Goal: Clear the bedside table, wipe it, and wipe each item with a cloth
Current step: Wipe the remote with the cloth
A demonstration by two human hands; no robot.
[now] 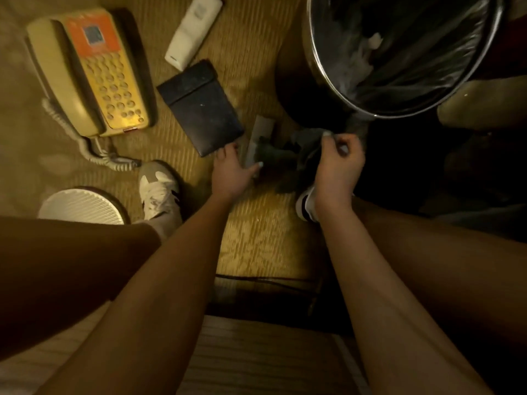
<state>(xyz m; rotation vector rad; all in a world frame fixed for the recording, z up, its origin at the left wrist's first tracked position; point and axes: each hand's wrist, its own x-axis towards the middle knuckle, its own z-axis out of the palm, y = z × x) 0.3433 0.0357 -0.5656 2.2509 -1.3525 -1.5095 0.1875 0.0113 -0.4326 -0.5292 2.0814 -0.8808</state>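
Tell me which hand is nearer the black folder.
Left. The left hand is at the near corner of the black folder; the right hand holds the dark cloth farther right.

Carpeted floor (251,67) holds a telephone (91,72), white remote (194,32), black folder (199,106) and bin (322,72).

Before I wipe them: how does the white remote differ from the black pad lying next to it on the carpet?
The white remote is pale, narrow and long; the black pad is dark, broad and flat, with dust specks showing. The remote lies farther off; the pad's near corner is by the left hand. Both lie on the carpet.
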